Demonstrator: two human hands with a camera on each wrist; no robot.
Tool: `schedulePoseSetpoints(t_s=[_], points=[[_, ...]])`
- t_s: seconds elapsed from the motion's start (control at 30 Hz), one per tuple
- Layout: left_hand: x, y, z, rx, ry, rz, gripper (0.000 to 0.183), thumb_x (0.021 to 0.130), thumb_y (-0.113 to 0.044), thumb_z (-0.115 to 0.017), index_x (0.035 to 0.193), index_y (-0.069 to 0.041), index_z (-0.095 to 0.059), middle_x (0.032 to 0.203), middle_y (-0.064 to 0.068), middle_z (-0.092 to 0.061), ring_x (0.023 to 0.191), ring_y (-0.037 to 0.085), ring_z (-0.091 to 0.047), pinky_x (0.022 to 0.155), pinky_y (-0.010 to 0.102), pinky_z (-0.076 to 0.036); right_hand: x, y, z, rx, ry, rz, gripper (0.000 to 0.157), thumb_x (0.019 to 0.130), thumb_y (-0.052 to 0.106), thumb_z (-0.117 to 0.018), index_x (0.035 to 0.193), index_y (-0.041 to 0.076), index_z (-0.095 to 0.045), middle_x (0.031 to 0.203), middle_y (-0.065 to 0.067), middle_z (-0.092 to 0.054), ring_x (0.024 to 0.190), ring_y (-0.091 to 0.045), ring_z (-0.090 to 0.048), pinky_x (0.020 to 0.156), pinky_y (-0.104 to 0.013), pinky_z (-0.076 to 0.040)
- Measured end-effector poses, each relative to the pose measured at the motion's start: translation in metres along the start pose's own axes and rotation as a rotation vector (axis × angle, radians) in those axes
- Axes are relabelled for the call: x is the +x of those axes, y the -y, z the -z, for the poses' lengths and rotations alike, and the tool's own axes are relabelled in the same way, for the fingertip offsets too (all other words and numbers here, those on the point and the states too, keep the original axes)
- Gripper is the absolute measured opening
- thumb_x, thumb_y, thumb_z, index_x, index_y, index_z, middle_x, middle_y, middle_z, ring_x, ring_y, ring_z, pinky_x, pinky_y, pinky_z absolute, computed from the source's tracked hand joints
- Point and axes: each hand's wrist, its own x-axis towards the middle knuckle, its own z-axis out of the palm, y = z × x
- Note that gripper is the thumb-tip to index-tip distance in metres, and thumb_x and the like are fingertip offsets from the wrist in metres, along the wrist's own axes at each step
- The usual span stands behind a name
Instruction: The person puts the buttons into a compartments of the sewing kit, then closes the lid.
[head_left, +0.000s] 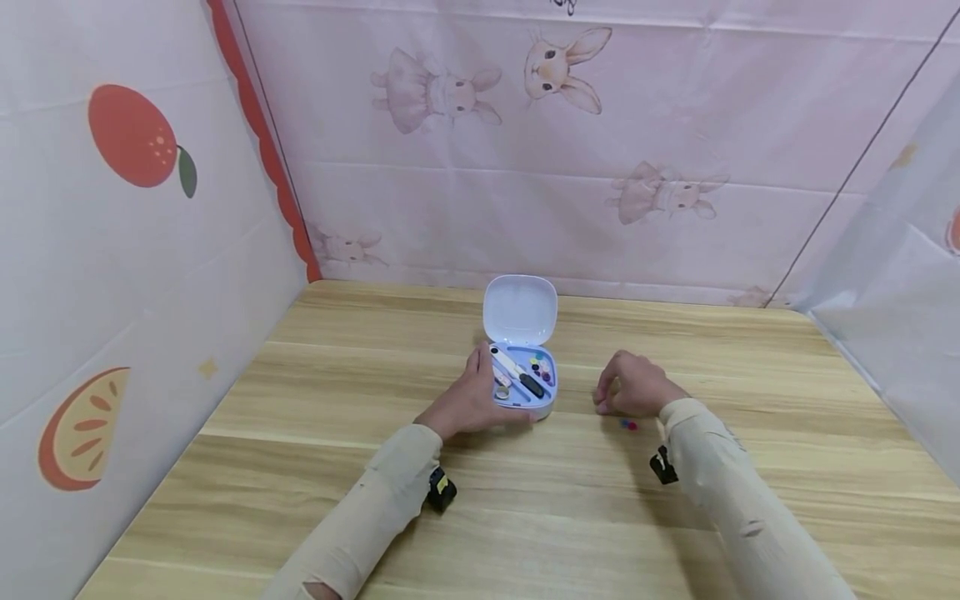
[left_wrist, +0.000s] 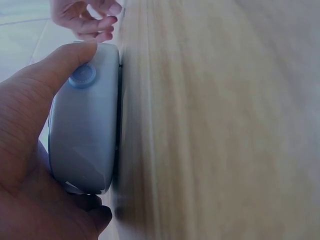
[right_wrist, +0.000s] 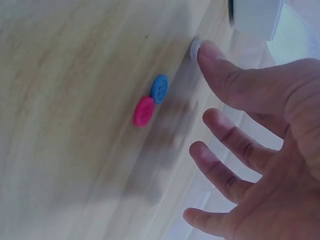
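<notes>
Fingers of left hand (head_left: pixel 467 402): curled round box (left_wrist: pixel 85 135). Right hand (head_left: pixel 637 385): loosely bent, thumb at white button (right_wrist: pixel 194 49), pinch unclear. Right of box: blue button (right_wrist: pixel 159 89), pink button (right_wrist: pixel 144 111), touching.

The wood-grained bench (head_left: pixel 337 358) carries an open pale-blue case (head_left: pixel 520 310) gripped by the left fingers (head_left: pixel 483 361) and, near the right fingers (right_wrist: pixel 237 140), a blue button (right_wrist: pixel 159 89) beside a pink button (right_wrist: pixel 144 111), with a pale disc (right_wrist: pixel 194 48), resting or lifted, at the thumb tip (right_wrist: pixel 211 52).

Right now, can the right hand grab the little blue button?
Probably yes: the blue button lies uncovered near the right hand, beside a pink button, though that hand's thumb is at a pale button.
</notes>
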Motion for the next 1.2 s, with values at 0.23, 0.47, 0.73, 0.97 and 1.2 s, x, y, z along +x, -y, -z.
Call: schedulePoseSetpoints(t_s=[0.23,0.47,0.73,0.97,1.2], points=[[0.001,0.001,-0.001,0.004,0.002,0.005,0.134,0.072,-0.058,-0.086,0.161,-0.009,0.003,0.155,0.016,-0.024,0.126,0.031,-0.047,0.108,0.045,-0.042,0.000,-0.001,-0.003,0.010,0.007,-0.023,0.012,0.077,0.014,-0.087,0.077,0.018,-0.076,0.102,-0.003,-0.068,0.106,-0.032,-0.059,0.092,-0.064,-0.045],[0.000,0.001,-0.001,0.009,0.011,0.022,0.140,0.073,-0.060,-0.085,0.161,-0.006,0.009,0.163,0.017,-0.014,0.132,0.032,-0.045,0.110,0.046,-0.040,0.004,0.001,-0.007,0.012,-0.029,-0.055,0.009,0.079,0.012,-0.085,0.080,0.017,-0.077,0.102,-0.004,-0.071,0.101,-0.030,-0.061,0.089,-0.062,-0.046],[0.001,0.001,-0.001,0.006,0.012,0.026,0.138,0.073,-0.060,-0.084,0.161,-0.008,0.008,0.162,0.016,-0.015,0.131,0.032,-0.044,0.110,0.046,-0.040,0.004,-0.001,-0.010,0.000,-0.110,-0.080,0.010,0.080,0.011,-0.084,0.078,0.020,-0.079,0.109,-0.008,-0.071,0.110,-0.036,-0.059,0.092,-0.066,-0.038],[0.001,0.000,-0.001,-0.003,0.008,0.016,0.137,0.073,-0.058,-0.085,0.161,-0.008,0.007,0.159,0.017,-0.019,0.130,0.032,-0.045,0.110,0.046,-0.041,0.006,-0.002,-0.013,-0.038,-0.128,-0.056,0.014,0.078,0.007,-0.083,0.074,0.019,-0.078,0.102,-0.005,-0.070,0.106,-0.034,-0.059,0.094,-0.067,-0.036],[0.003,0.002,-0.002,0.000,0.000,0.009,0.136,0.073,-0.058,-0.085,0.161,-0.008,0.005,0.159,0.018,-0.020,0.129,0.033,-0.046,0.109,0.047,-0.041,0.007,0.000,-0.014,-0.040,-0.122,-0.062,0.015,0.077,0.003,-0.081,0.075,0.018,-0.077,0.098,-0.004,-0.067,0.103,-0.031,-0.057,0.094,-0.064,-0.035]])
